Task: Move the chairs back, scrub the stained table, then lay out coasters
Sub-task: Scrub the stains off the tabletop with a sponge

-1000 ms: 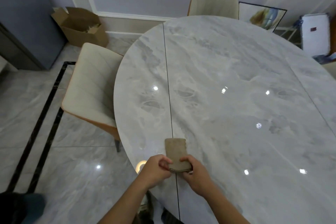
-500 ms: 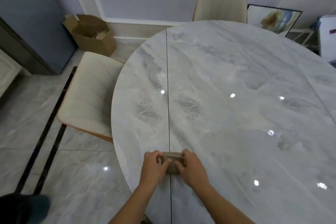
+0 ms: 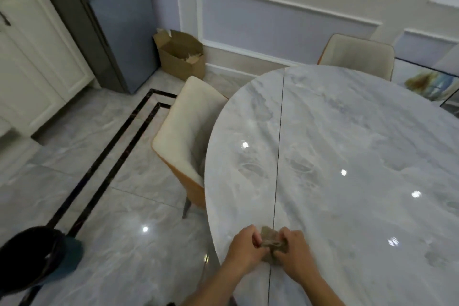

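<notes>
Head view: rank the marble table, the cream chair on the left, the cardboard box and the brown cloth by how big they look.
1. marble table
2. cream chair, partly tucked under the table
3. cardboard box, though it sits farther away
4. brown cloth, crumpled and partly covered

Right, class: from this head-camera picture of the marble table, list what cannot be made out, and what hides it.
Head view:
brown pad: mostly covered by the left hand and right hand gripping it; scrubber or coaster, cannot tell.
near chair: seat front hidden under the marble table.
far chair: only its backrest shows above the table's rim.
framed painting: cut off by the right edge.
dark object, lower left: blurred, cut by the edge.
</notes>
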